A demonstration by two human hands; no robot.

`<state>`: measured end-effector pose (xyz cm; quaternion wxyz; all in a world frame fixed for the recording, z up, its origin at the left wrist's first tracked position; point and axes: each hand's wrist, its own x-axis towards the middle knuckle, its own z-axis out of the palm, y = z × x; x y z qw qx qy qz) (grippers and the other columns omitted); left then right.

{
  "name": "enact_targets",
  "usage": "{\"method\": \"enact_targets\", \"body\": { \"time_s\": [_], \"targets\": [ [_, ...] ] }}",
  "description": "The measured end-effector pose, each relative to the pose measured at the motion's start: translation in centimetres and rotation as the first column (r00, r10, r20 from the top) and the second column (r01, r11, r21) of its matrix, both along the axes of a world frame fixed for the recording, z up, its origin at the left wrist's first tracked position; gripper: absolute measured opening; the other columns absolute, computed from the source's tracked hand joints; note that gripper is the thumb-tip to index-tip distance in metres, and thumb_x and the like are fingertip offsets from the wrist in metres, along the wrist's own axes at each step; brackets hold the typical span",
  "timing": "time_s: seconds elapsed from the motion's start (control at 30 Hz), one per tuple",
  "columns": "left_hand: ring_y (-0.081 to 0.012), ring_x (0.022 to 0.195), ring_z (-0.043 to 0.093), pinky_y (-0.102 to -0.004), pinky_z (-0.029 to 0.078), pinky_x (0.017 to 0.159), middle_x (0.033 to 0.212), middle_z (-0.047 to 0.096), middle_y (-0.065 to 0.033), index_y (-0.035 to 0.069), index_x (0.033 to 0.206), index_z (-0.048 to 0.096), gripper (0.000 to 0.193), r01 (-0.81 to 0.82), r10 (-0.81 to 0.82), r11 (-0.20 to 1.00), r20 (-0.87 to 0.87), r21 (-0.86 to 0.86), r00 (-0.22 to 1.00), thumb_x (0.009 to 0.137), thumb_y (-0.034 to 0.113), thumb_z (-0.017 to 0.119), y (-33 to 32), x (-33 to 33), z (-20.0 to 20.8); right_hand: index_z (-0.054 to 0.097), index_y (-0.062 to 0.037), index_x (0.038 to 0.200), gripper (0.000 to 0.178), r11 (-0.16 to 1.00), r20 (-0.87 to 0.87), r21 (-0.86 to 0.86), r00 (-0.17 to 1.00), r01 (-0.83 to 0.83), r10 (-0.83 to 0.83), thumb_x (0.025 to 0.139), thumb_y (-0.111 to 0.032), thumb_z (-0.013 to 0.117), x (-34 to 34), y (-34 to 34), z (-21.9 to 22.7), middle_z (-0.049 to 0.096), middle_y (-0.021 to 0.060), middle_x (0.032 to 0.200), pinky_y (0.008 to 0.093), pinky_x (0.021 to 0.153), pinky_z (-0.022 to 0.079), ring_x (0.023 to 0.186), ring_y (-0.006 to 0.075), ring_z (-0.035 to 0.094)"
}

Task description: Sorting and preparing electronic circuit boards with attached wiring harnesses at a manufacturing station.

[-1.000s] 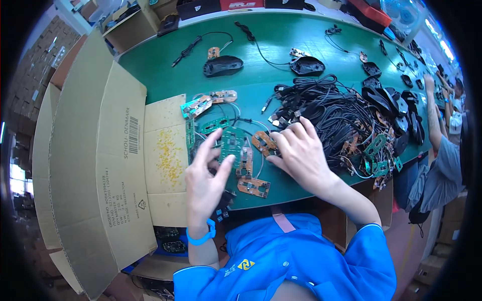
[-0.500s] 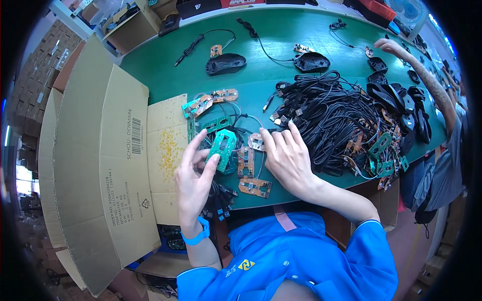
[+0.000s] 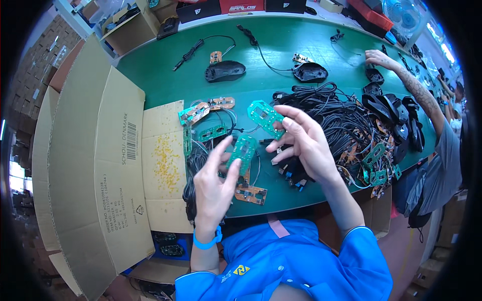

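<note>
My left hand point(image 3: 215, 183) pinches a green circuit board point(image 3: 243, 152) between thumb and fingers, just above the table. A second green circuit board point(image 3: 264, 118) is gripped at its lower right edge by my right hand point(image 3: 310, 143), a little farther off and to the right. Beneath and beside my hands lie brown circuit boards point(image 3: 253, 195), another green board point(image 3: 213, 133) and wires. Past my right hand is a big heap of black cables point(image 3: 341, 118) with plugs, and more boards point(image 3: 374, 155) at its right.
An open cardboard box point(image 3: 113, 165) stands at the left, yellow bits scattered on its flap point(image 3: 168, 165). Black mouse shells point(image 3: 225, 71) with boards and cables lie along the far green table point(image 3: 175, 83). A co-worker's arm point(image 3: 419, 90) reaches in from the right, near more black mouse parts point(image 3: 396, 113).
My right hand has risen and turned, now with a green board in it. My left hand has shifted right and slightly nearer with its board. The co-worker's hand has moved left.
</note>
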<state>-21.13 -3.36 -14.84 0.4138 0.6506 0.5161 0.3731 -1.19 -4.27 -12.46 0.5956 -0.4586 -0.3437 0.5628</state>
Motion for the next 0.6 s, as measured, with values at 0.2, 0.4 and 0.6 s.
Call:
{"method": "enact_targets", "body": {
  "time_s": [0.2, 0.4, 0.6],
  "targets": [
    [-0.0219, 0.073, 0.063, -0.0297, 0.052, 0.063, 0.099, 0.066, -0.014, 0.008, 0.127, 0.058, 0.046, 0.173, -0.066, 0.922, -0.297, 0.348, 0.953, 0.082, 0.008, 0.069, 0.3, 2.6, -1.7, 0.04, 0.0024, 0.136, 0.043, 0.999, -0.168, -0.031, 0.985, -0.038, 0.032, 0.099, -0.016, 0.051, -0.1, 0.0, -1.1, 0.056, 0.019, 0.113, 0.0241, 0.05, 0.059, 0.078, 0.0213, 0.068],
    [-0.022, 0.077, 0.063, -0.0289, 0.052, 0.061, 0.108, 0.061, -0.0142, 0.008, 0.124, 0.059, 0.043, 0.174, -0.087, 0.915, -0.243, 0.364, 0.966, 0.083, 0.012, 0.069, 0.1, 2.1, -1.6, 0.038, 0.0012, 0.138, 0.046, 0.996, -0.202, -0.021, 0.976, -0.091, 0.085, 0.097, -0.014, 0.054, -0.7, -0.6, -1.2, 0.056, 0.0207, 0.117, 0.0248, 0.048, 0.058, 0.082, 0.0234, 0.068],
    [-0.0154, 0.075, 0.061, -0.0246, 0.05, 0.054, 0.101, 0.061, -0.011, 0.004, 0.124, 0.058, 0.038, 0.143, -0.104, 0.987, 0.371, -0.077, 0.923, 0.091, 0.019, 0.065, -1.4, 1.6, -0.4, 0.038, 0.0011, 0.138, 0.048, 0.982, -0.265, -0.015, 0.948, -0.186, 0.176, 0.095, -0.009, 0.056, -2.0, -1.8, -1.3, 0.056, 0.0205, 0.118, 0.0274, 0.05, 0.059, 0.085, 0.0244, 0.066]
  ]
}}
